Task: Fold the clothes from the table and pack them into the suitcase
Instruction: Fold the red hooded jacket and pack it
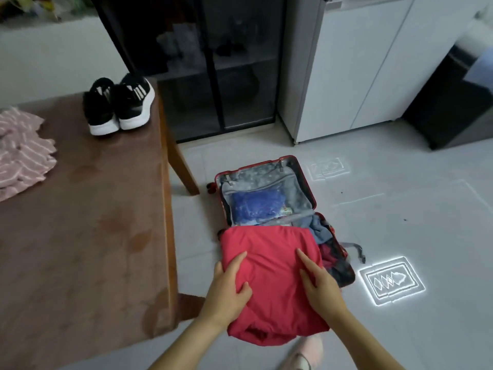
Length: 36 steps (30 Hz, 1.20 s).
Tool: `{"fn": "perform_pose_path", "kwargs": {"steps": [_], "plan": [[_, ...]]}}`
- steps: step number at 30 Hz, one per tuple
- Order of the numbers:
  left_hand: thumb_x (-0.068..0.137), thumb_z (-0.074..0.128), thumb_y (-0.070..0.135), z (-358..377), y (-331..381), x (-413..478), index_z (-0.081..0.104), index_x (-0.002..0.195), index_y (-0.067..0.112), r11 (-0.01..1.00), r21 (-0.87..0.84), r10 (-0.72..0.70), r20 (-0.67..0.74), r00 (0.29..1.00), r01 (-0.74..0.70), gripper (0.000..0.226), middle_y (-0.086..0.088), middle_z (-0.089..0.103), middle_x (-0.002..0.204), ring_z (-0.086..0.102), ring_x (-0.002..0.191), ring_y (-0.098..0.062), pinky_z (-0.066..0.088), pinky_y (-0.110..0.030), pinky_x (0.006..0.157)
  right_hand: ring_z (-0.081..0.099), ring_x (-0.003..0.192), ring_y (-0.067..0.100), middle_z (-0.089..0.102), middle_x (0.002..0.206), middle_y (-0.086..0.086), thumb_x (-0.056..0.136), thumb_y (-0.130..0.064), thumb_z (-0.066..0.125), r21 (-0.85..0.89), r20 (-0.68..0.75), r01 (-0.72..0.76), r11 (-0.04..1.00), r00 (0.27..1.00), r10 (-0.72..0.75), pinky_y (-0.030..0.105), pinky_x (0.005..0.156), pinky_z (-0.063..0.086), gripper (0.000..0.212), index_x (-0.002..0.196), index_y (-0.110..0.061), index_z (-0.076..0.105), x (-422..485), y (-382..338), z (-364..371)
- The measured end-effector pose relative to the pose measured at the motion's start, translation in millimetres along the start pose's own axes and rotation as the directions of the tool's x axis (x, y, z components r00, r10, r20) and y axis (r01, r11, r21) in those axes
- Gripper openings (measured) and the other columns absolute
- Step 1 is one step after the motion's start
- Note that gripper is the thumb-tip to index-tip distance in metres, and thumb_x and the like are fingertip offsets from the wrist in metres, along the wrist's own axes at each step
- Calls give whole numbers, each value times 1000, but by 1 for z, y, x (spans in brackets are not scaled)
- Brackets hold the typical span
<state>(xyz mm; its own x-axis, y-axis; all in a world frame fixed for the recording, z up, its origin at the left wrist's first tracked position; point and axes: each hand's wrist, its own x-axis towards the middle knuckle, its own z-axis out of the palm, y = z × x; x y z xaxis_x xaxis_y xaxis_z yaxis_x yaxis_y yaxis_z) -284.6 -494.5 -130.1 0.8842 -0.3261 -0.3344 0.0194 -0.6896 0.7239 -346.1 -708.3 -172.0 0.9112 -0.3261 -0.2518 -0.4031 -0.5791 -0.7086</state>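
Observation:
A folded red garment [272,265] hangs over the near half of the open red suitcase [306,180] on the floor. My left hand [229,287] grips its left side, thumb on top. My right hand [318,284] holds its right side, fingers flat on the cloth. The far half of the suitcase holds a blue item [256,205] under a mesh cover. Dark clothes [326,241] show in the near half, to the right of the red garment. A pink striped garment [24,150] lies crumpled at the left of the brown table [88,231].
A pair of black sneakers [118,104] stands on the table's far right corner. A dark glass cabinet [213,68] and white cupboards [354,70] line the wall behind. A pink slipper [304,353] shows at the bottom. Pale tiled floor [400,209] surrounds the suitcase.

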Motion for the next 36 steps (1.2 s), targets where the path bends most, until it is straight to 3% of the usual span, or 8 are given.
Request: {"fn": "perform_pose_path", "kwargs": {"steps": [4, 10, 17, 21, 24, 31, 34, 36], "plan": [[86, 58, 16, 73, 8, 34, 32, 142, 38, 997, -7, -83, 67, 994, 83, 66, -3, 34, 129, 46, 125, -16, 28, -10, 99, 59, 110, 28, 58, 123, 5, 96, -23, 48, -66, 85, 9, 998, 996, -3, 36, 93, 46, 79, 112, -85, 2, 33, 71, -21], [79, 52, 31, 169, -29, 66, 21, 131, 56, 975, -37, -211, 161, 964, 219, 66, -8, 13, 153, 22, 143, -16, 21, -17, 112, 58, 116, 25, 51, 139, 0, 94, -28, 50, -159, 174, -34, 987, 983, 62, 34, 94, 46, 83, 103, -89, -5, 64, 177, 9], [83, 51, 19, 263, -118, 138, 16, 136, 52, 964, -10, -250, 314, 916, 266, 72, -4, 0, 154, 6, 146, -17, 19, -15, 111, 60, 113, 24, 51, 139, -1, 94, -32, 51, -264, 196, -143, 954, 960, 198, 31, 92, 48, 59, 136, -52, 14, 110, 279, 75], [83, 49, 8, 308, -168, 195, 15, 145, 44, 962, 12, -255, 386, 886, 272, 79, -4, 10, 149, 30, 131, -11, 28, 1, 87, 53, 124, 24, 45, 145, 3, 94, -28, 52, -297, 198, -132, 946, 960, 196, 36, 96, 46, 60, 141, -41, 17, 161, 337, 120], [85, 45, 1, 334, -201, 241, 14, 145, 45, 971, -7, -224, 325, 919, 240, 80, -2, 14, 147, 31, 126, -8, 23, 11, 72, 52, 123, 24, 44, 145, 2, 97, -31, 44, -332, 185, -56, 942, 975, 124, 38, 98, 43, 53, 142, -46, 21, 209, 366, 146], [86, 43, -5, 370, -282, 337, 13, 143, 48, 982, -65, -165, 172, 971, 178, 83, -5, 10, 149, 24, 133, -6, 23, 2, 92, 45, 128, 20, 39, 144, 3, 101, -31, 36, -377, 256, 110, 920, 967, -11, 38, 103, 31, 59, 149, -35, 3, 319, 408, 211], [87, 43, -3, 398, -310, 363, 8, 140, 51, 982, -58, -168, 131, 977, 177, 84, -13, 9, 149, 17, 143, -22, 16, -8, 103, 44, 125, 17, 39, 141, 1, 101, -36, 30, -453, 270, 120, 883, 963, 8, 39, 104, 29, 60, 146, -40, -10, 351, 432, 234], [88, 44, 0, 418, -324, 376, 3, 142, 49, 984, -50, -168, 84, 982, 172, 83, -14, 15, 146, 22, 139, -25, 11, -2, 98, 45, 123, 16, 41, 139, -1, 101, -39, 28, -526, 287, 113, 843, 957, 51, 41, 105, 27, 62, 142, -42, -17, 366, 446, 247]]}}
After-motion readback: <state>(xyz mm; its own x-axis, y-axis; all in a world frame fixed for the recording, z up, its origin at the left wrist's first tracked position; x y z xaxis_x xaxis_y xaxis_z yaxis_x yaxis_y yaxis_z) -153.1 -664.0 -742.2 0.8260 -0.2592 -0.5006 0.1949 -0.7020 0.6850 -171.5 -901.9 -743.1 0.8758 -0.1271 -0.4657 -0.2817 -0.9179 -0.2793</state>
